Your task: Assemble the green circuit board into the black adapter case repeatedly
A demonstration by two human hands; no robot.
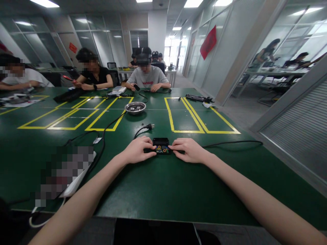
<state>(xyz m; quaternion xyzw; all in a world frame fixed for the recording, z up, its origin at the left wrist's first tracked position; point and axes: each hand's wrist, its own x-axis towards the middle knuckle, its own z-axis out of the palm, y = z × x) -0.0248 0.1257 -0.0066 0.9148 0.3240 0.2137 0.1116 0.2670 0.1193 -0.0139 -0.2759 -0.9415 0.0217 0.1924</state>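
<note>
A small black device [161, 145] with coloured round parts on its top lies on the green table [158, 183] in front of me. My left hand [139, 149] grips its left end, fingers curled and pressed on it. My right hand [187, 150] holds its right end the same way. A black cable [231, 143] runs from the device's right side across the table. A black plug [149, 127] on a cord lies just behind the device.
A metal bowl [135, 108] with small parts stands farther back, between yellow taped rectangles [198, 117]. A white power strip [76, 182] and cables lie at my left. Three people sit at the far side and left. A black tool [198, 98] lies at the back right.
</note>
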